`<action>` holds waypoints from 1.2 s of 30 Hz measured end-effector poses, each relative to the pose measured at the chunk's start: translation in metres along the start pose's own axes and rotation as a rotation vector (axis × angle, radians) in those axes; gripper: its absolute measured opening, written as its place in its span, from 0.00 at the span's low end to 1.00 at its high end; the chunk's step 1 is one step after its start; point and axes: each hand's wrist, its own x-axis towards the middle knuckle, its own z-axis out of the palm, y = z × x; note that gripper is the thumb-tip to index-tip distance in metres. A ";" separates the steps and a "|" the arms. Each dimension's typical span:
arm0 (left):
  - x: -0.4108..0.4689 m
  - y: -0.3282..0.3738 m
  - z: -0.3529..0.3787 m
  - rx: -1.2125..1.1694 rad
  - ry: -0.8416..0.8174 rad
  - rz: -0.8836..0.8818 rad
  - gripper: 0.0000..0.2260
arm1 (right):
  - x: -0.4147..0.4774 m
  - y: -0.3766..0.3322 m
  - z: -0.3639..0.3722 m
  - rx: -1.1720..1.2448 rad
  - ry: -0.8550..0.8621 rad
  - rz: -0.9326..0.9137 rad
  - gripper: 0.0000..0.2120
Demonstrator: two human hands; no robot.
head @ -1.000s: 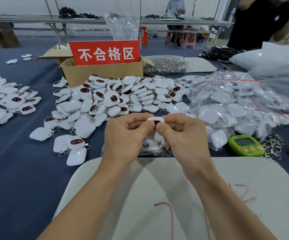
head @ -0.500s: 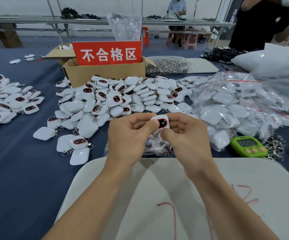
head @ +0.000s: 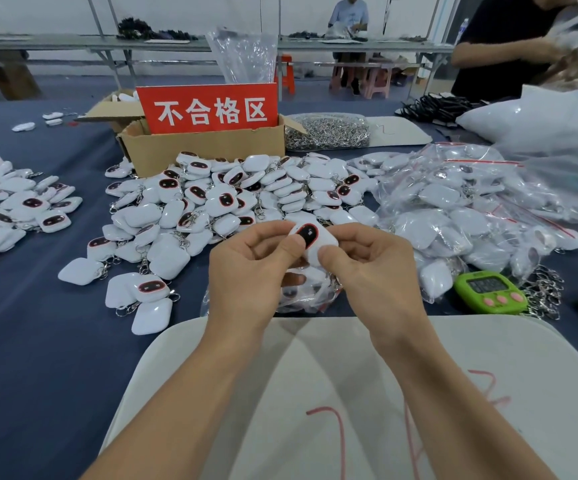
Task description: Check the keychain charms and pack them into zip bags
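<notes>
Both hands hold one white keychain charm (head: 312, 237) with a black, red-rimmed face turned up toward me. My left hand (head: 249, 271) pinches its left side with the thumb on the face's edge. My right hand (head: 374, 268) pinches its lower right corner. Under the hands lies a small zip bag (head: 308, 296) with charms in it. A big pile of loose charms (head: 218, 202) covers the cloth beyond my hands. Filled zip bags (head: 460, 209) are heaped to the right.
A cardboard box (head: 204, 150) with a red sign stands behind the pile, a bag of metal clasps (head: 329, 133) beside it. A green timer (head: 488, 292) and loose clasps (head: 544, 292) lie at the right. More charms (head: 10, 209) lie left. A white board (head: 350, 393) lies in front of me. A person works at the far right.
The charm has been turned in my fingers from edge-on to face-up, so its black face now shows fully. Both hands stayed in about the same place.
</notes>
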 end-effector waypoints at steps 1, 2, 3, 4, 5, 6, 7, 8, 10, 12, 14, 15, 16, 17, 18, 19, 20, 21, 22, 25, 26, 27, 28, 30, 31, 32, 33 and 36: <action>0.000 -0.002 -0.001 0.039 0.004 0.030 0.08 | 0.000 0.000 0.000 -0.013 0.007 -0.021 0.08; 0.001 -0.004 -0.002 0.107 0.008 0.076 0.10 | 0.001 0.001 0.000 -0.036 0.017 -0.043 0.09; 0.001 -0.006 -0.003 0.193 0.007 0.127 0.14 | 0.001 0.002 -0.001 -0.079 0.028 -0.073 0.10; 0.001 -0.008 -0.004 0.277 -0.003 0.175 0.17 | 0.001 0.003 -0.002 -0.141 0.038 -0.112 0.11; 0.000 -0.009 -0.004 0.338 -0.018 0.207 0.17 | 0.001 0.004 -0.002 -0.210 0.048 -0.156 0.12; 0.000 -0.010 -0.004 0.366 -0.039 0.223 0.18 | 0.001 0.005 -0.003 -0.267 0.061 -0.192 0.13; -0.001 -0.010 -0.003 0.376 -0.062 0.230 0.17 | 0.001 0.006 -0.004 -0.295 0.076 -0.216 0.14; -0.001 -0.010 -0.003 0.379 -0.084 0.234 0.17 | 0.001 0.006 -0.004 -0.294 0.094 -0.229 0.15; -0.002 -0.010 -0.002 0.373 -0.099 0.219 0.17 | 0.001 0.008 -0.004 -0.276 0.132 -0.239 0.16; -0.002 -0.010 -0.002 0.320 -0.071 0.163 0.14 | 0.000 0.008 -0.004 -0.319 0.149 -0.260 0.19; -0.001 -0.008 -0.001 0.262 -0.030 0.099 0.12 | -0.002 0.007 -0.004 -0.405 0.133 -0.318 0.26; -0.001 -0.006 0.000 0.225 -0.019 0.068 0.11 | -0.002 0.006 -0.004 -0.436 0.112 -0.350 0.29; -0.001 -0.004 0.000 0.179 -0.016 0.037 0.11 | -0.002 0.007 -0.004 -0.448 0.084 -0.366 0.30; -0.001 -0.002 -0.001 0.127 -0.018 0.005 0.10 | -0.002 0.007 -0.003 -0.440 0.054 -0.364 0.31; -0.001 0.000 -0.001 0.082 -0.023 -0.026 0.10 | -0.002 0.007 -0.002 -0.423 0.033 -0.346 0.30; 0.000 0.002 -0.002 0.054 -0.033 -0.054 0.10 | -0.002 0.008 -0.001 -0.410 0.021 -0.324 0.28; 0.000 0.002 -0.002 0.042 -0.043 -0.075 0.10 | -0.002 0.008 -0.001 -0.400 0.017 -0.303 0.26; 0.000 0.003 -0.003 0.033 -0.052 -0.087 0.09 | -0.002 0.008 0.000 -0.388 0.019 -0.290 0.23; 0.000 0.003 -0.003 0.022 -0.060 -0.090 0.09 | -0.001 0.008 -0.001 -0.371 0.025 -0.282 0.20; -0.001 0.004 -0.003 0.012 -0.077 -0.063 0.14 | -0.001 0.006 -0.002 -0.352 0.025 -0.285 0.12; -0.001 0.004 -0.003 0.017 -0.079 -0.049 0.15 | -0.001 0.006 -0.002 -0.339 0.022 -0.279 0.11; -0.001 0.005 -0.002 0.023 -0.083 -0.037 0.15 | -0.001 0.005 -0.001 -0.311 0.022 -0.263 0.10; -0.001 0.005 -0.002 0.030 -0.084 -0.029 0.16 | -0.001 0.005 -0.001 -0.273 0.027 -0.239 0.09; -0.001 0.004 0.000 0.056 -0.065 -0.026 0.17 | -0.001 0.004 0.000 -0.238 0.050 -0.186 0.07; 0.000 0.003 0.001 0.085 -0.046 -0.018 0.18 | 0.000 0.004 0.000 -0.250 0.061 -0.168 0.07; 0.000 0.001 0.001 0.118 -0.022 -0.004 0.19 | 0.001 0.005 0.000 -0.261 0.073 -0.154 0.08; 0.001 0.000 0.000 0.143 0.005 0.014 0.18 | 0.002 0.006 0.000 -0.260 0.092 -0.142 0.09; 0.004 -0.001 -0.005 0.185 0.103 0.073 0.13 | 0.005 0.007 -0.006 -0.329 0.185 -0.117 0.16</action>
